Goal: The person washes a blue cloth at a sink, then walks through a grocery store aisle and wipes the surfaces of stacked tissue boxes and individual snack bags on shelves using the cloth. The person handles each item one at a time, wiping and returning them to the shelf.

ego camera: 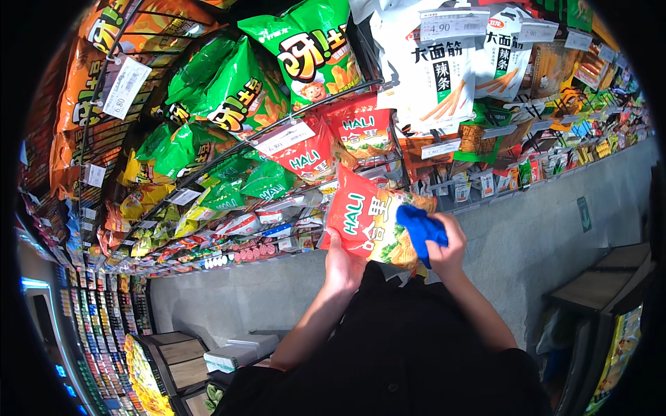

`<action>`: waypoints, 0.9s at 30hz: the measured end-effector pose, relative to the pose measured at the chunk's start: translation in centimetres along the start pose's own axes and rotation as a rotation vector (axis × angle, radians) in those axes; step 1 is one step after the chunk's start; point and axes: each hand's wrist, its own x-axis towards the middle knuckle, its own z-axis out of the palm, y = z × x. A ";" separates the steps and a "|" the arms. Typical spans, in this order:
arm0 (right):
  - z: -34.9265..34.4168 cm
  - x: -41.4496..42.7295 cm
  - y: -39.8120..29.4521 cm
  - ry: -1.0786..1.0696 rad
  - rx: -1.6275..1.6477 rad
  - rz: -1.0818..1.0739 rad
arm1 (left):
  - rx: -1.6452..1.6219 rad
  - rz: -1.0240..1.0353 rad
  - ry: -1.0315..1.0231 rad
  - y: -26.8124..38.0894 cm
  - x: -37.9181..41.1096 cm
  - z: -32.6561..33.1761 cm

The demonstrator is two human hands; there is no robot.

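Between my hands, in front of my chest, is a red and yellow HALI snack bag (364, 223). My left hand (343, 265) grips its lower left corner, with the thumb on the front. A blue cloth (422, 231) is bunched in my right hand (448, 247) and lies against the right end of the bag. Just beyond, two similar red HALI bags (361, 130) rest in a wire rack below larger green snack bags (317, 52). White bags of spicy gluten strips (442, 78) hang to the right of them.
Wire shelves with orange snack bags (78, 104) and price tags (126, 87) run along the left. Smaller packets line the lower shelves. Behind me are a white box (242, 353), a wooden display stand (179, 359) and a dark stand (598, 281) on the grey floor (510, 249).
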 end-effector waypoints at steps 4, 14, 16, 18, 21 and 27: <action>0.0 0.1 4.1 0.046 0.229 0.405 | 0.030 0.097 -0.071 0.7 0.8 -0.3; 3.1 2.1 2.6 -0.312 1.410 1.068 | 0.933 1.176 -0.657 4.8 2.0 5.1; 3.9 4.1 0.1 -0.317 1.428 1.002 | 1.006 1.219 -0.743 6.1 2.8 6.5; 5.8 5.4 1.2 -0.315 1.430 1.012 | 1.059 1.213 -0.773 7.2 4.3 7.0; 7.9 6.6 1.3 -0.366 1.245 1.108 | 1.143 1.268 -0.745 9.1 7.4 6.6; 9.5 5.6 1.7 -0.245 1.026 1.040 | 1.153 1.141 -0.649 9.3 11.8 5.7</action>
